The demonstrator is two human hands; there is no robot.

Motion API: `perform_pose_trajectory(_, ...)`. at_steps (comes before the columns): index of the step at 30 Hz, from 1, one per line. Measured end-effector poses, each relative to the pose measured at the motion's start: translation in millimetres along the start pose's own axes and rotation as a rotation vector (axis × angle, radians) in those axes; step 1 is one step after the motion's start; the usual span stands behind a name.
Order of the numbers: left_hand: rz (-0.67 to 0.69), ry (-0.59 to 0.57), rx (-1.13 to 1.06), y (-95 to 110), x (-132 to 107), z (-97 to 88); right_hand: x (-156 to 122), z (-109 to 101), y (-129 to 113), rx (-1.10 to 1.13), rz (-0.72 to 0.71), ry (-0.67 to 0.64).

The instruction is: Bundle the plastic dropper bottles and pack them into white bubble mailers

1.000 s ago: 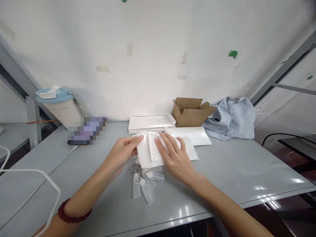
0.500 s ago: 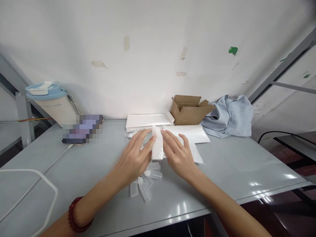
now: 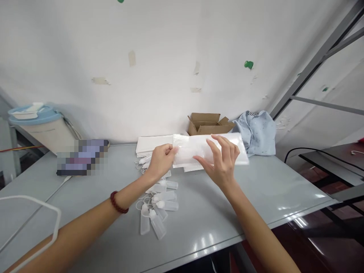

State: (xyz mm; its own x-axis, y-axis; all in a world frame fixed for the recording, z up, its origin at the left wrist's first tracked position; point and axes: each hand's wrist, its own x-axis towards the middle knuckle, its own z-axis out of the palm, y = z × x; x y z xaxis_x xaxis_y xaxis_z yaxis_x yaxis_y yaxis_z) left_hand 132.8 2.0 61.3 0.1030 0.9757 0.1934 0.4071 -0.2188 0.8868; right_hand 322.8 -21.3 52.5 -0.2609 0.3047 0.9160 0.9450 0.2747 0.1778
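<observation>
Both of my hands hold up a white bubble mailer [image 3: 196,148] above the grey table [image 3: 256,197]. My left hand [image 3: 160,161] pinches its left end. My right hand [image 3: 223,161] grips its middle from the front, fingers curled over the top edge. Several small clear plastic bottles [image 3: 157,204] with white caps lie on the table below my left hand. A stack of white mailers [image 3: 150,144] lies behind, against the wall.
An open cardboard box [image 3: 206,123] stands at the back by the wall, with a light blue cloth bag [image 3: 260,131] to its right. A white bucket with a blue lid [image 3: 42,125] sits at the far left. A white cable [image 3: 34,201] loops over the table's left side.
The mailer was folded on the table under my hands; now it is unfolded and lifted, stretched between both hands. The camera view shifted to the right.
</observation>
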Motion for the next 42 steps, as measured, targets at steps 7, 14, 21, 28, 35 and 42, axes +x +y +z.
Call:
perform_pose_trajectory(7,-0.328,-0.434,0.04,-1,33,24.5,-17,20,34,0.042,0.039,-0.872)
perform_pose_trajectory(14,-0.349,-0.472,0.174,-2,44,26.0,-21,22,34,0.001,0.068,-0.982)
perform_pose_trajectory(21,-0.099,-0.278,0.537,-32,67,-10.0,-22,27,38,-0.055,0.087,-0.931)
perform_pose_trajectory(28,0.199,-0.163,0.774,-62,80,-46.2,-21,32,39,-0.054,0.12,-0.932)
perform_pose_trajectory(35,0.357,-0.228,0.855,-71,83,-42.6,-17,21,33,-0.036,0.122,-1.0)
perform_pose_trajectory(42,0.326,-0.262,0.903,-67,91,-48.5,-21,23,34,-0.015,0.09,-0.989)
